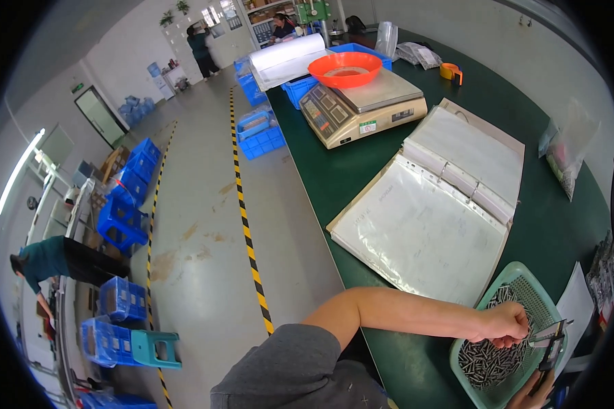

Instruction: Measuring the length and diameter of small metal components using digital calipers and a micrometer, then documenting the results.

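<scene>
We see our left hand [505, 324] reaching over one green basket [525, 279] at the near right of the green table [361, 163], fingers pinched narrow around one small metal pin above the heap of metal pins [488, 361] inside; the pins are too many to count. Our right hand [532, 397] shows only at the bottom edge, gripping one caliper [551, 344] whose tip lies just beside the left fingers. Beyond the basket lies one open binder [430, 218] with two spread leaves. Farther off stands one scale [361, 105] carrying one orange bowl [344, 68]. One roll of tape [451, 72] sits near the far edge.
</scene>
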`<move>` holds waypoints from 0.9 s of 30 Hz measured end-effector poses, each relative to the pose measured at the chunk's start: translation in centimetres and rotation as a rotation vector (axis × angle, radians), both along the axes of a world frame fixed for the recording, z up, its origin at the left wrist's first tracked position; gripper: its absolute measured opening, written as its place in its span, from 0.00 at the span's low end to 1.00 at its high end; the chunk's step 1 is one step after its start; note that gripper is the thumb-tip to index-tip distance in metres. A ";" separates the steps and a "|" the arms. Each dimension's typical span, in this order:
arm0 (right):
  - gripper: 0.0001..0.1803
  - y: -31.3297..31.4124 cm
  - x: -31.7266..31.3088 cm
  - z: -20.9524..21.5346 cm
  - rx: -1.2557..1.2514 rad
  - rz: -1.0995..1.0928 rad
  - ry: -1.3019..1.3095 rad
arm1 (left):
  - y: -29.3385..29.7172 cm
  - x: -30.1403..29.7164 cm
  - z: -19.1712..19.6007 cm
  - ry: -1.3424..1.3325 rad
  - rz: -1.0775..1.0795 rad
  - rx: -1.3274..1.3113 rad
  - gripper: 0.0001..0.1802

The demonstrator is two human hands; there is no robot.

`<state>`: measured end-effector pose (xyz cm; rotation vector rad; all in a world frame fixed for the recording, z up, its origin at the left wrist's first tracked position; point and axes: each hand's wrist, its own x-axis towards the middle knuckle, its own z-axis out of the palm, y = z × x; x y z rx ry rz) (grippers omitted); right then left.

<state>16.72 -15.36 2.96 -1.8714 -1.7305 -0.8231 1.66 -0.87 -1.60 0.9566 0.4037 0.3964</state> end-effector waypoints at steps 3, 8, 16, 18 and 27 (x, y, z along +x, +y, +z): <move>0.11 -0.5 1.2 -1.0 -0.042 -0.007 0.084 | -0.2 -0.2 -0.1 -0.017 -0.016 -0.023 0.02; 0.13 -0.3 0.9 -0.8 -0.006 0.055 0.228 | -0.1 0.3 0.0 -0.096 -0.108 -0.099 0.06; 0.20 -0.2 2.7 -4.2 0.071 0.030 0.562 | 1.0 -1.7 0.9 -0.019 -0.117 -0.137 0.11; 0.20 -0.6 2.4 -3.7 0.018 -0.007 0.423 | 1.1 -1.8 1.2 -0.028 -0.126 -0.159 0.09; 0.25 -0.5 0.2 -0.6 -0.112 0.039 0.279 | 0.7 -1.3 1.6 -0.060 -0.197 -0.170 0.10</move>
